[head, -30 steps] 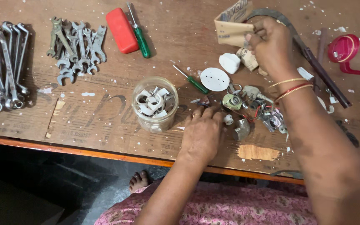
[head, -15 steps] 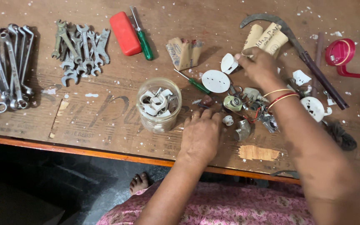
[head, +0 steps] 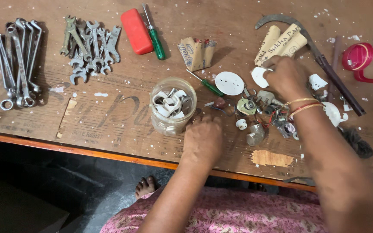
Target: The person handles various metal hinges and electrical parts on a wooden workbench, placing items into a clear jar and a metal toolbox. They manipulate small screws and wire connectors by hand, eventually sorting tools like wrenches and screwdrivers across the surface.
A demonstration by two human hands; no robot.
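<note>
A small white plastic piece [head: 259, 77], flat and rounded with a broken-looking edge, is seen just right of the white round disc [head: 229, 83], and it is pinched at its right edge by the fingertips of the right hand [head: 286, 77]. That hand is held knuckles-up, fingers curled down onto the piece, with bangles worn at the wrist and the forearm stretched in from the lower right. Below the disc, a heap of small electrical parts [head: 266, 113] is spread on the wooden table [head: 109, 112]. Left of the disc, a clear plastic jar [head: 172, 105] is stood upright and open, filled with white clips and bits of metal. The left hand [head: 203, 139] is laid palm-down just below and right of the jar, fingers loosely bent; whether anything is held under it cannot be told. Above the disc, a green-handled screwdriver [head: 207, 84] and a torn cardboard packet [head: 197, 52] are laid.
</note>
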